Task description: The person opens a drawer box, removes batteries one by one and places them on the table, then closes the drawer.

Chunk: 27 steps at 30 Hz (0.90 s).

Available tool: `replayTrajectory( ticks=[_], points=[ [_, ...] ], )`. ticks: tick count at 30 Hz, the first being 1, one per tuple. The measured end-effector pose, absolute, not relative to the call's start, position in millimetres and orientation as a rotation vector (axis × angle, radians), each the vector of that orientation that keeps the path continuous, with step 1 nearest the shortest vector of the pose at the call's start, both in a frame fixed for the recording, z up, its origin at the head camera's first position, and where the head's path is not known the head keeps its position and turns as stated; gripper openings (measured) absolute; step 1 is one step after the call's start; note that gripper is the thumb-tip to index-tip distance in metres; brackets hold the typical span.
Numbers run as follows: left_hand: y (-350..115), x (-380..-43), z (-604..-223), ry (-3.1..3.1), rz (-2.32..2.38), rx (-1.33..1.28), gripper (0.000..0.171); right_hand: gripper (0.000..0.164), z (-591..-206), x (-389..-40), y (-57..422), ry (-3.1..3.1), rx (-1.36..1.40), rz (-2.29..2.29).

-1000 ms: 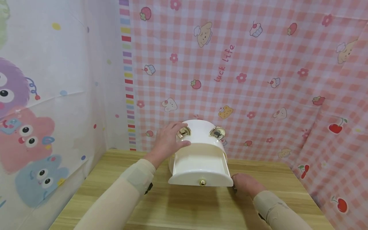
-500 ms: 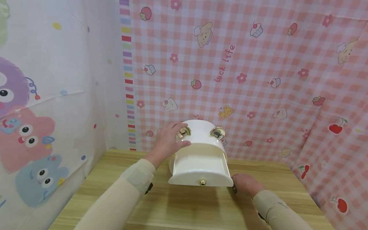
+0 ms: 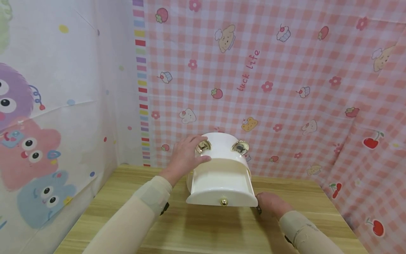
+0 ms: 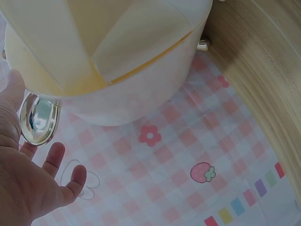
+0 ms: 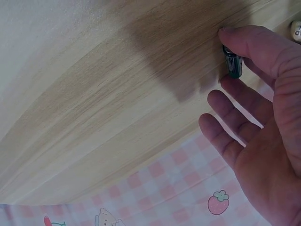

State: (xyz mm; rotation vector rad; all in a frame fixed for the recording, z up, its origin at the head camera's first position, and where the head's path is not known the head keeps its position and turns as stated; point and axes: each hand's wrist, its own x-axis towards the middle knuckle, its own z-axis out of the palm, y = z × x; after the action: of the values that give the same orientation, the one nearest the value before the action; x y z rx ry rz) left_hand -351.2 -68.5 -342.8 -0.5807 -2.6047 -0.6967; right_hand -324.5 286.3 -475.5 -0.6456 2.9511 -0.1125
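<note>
A white drawer box [image 3: 221, 145] with rounded sides stands on the wooden table, two shiny gold round ears on top. Its drawer [image 3: 221, 197], with a gold knob [image 3: 223, 202], is pulled out toward me. My left hand [image 3: 185, 155] holds the box at the left gold ear [image 4: 40, 118], thumb on the near side; in the left wrist view the lower fingers spread free. Right of the drawer, low by the table, my right hand [image 3: 272, 204] pinches a small dark green battery [image 5: 233, 63] between thumb and index finger. Its other fingers stay loosely bent.
Behind the table [image 3: 142, 218] hangs a pink checked cloth [image 3: 285, 106]; a white cloth with cartoon figures [image 3: 73, 141] hangs at the left. A small pale object with dark lettering [image 5: 296, 31] shows at the right wrist view's edge.
</note>
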Motion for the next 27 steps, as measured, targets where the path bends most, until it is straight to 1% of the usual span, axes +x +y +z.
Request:
replayTrajectory(
  ticks=[7, 10, 17, 24, 27],
  points=[
    [-67, -350, -341, -2.605, -0.717, -0.576, 0.074, 0.031, -470, -323, 293, 2.956, -0.742, -0.099],
    [-68, -350, -341, -2.602, -0.724, -0.570, 0.074, 0.030, -462, -323, 297, 2.952, -0.763, -0.135],
    [-68, -349, -340, -2.602, -0.719, -0.575, 0.073, 0.051, -431, -322, 310, 2.900, -0.722, -0.315],
    [-68, -350, -341, -2.613, -0.717, -0.571, 0.075, 0.052, -395, -316, 318, 2.892, -0.670, -0.383],
    [-68, -350, -341, -2.613, -0.706, -0.567, 0.078, 0.051, -382, -313, 319, 2.909, -0.665, -0.345]
  ],
)
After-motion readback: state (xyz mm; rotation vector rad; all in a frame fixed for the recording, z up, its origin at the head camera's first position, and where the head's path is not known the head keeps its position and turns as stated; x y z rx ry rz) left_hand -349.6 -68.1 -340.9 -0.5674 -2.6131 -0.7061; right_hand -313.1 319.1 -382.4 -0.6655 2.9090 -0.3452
